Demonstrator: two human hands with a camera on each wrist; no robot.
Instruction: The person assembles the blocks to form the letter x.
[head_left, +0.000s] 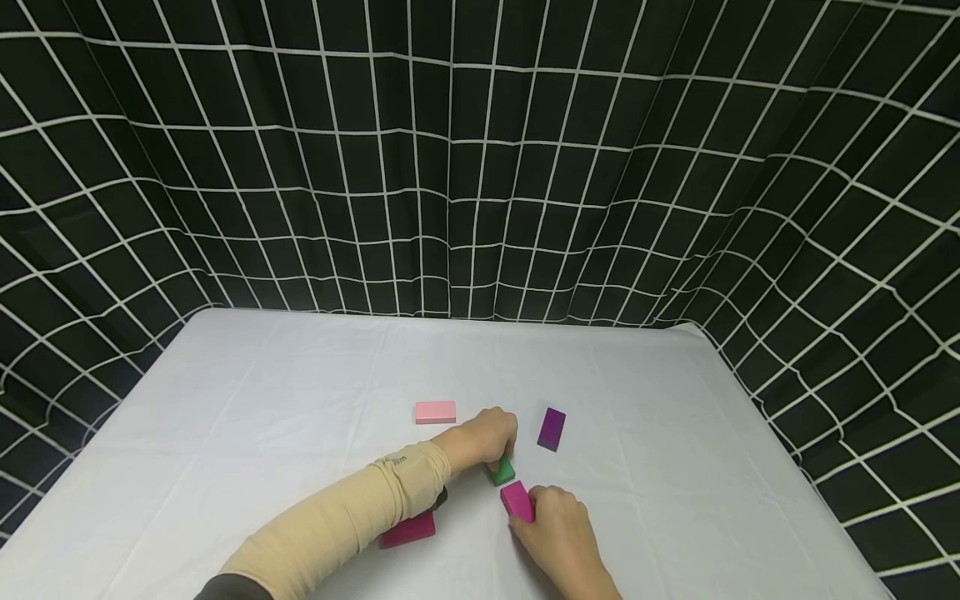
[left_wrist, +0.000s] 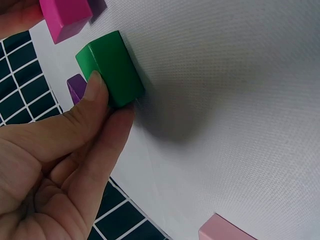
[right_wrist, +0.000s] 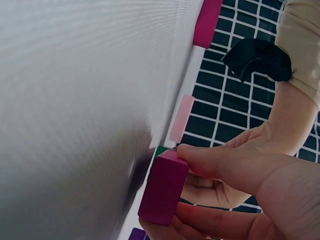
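Note:
My left hand (head_left: 487, 435) pinches a green block (head_left: 502, 472) between thumb and fingers, near the middle of the white table. In the left wrist view the thumb lies on one face of the green block (left_wrist: 116, 70). Just nearer to me, my right hand (head_left: 557, 529) grips a magenta block (head_left: 517, 502) by its side. The right wrist view shows the thumb at the upper end of this magenta block (right_wrist: 164, 189) and fingers at its lower side. The two held blocks are close together, with a small gap between them.
A purple block (head_left: 551, 429) lies beyond my right hand. The pink block (head_left: 435, 412) is to the left of my left hand. A dark red block (head_left: 408, 530) sits partly behind my left forearm. Black curtains with a white grid (head_left: 465, 167) surround the white table (head_left: 247, 400).

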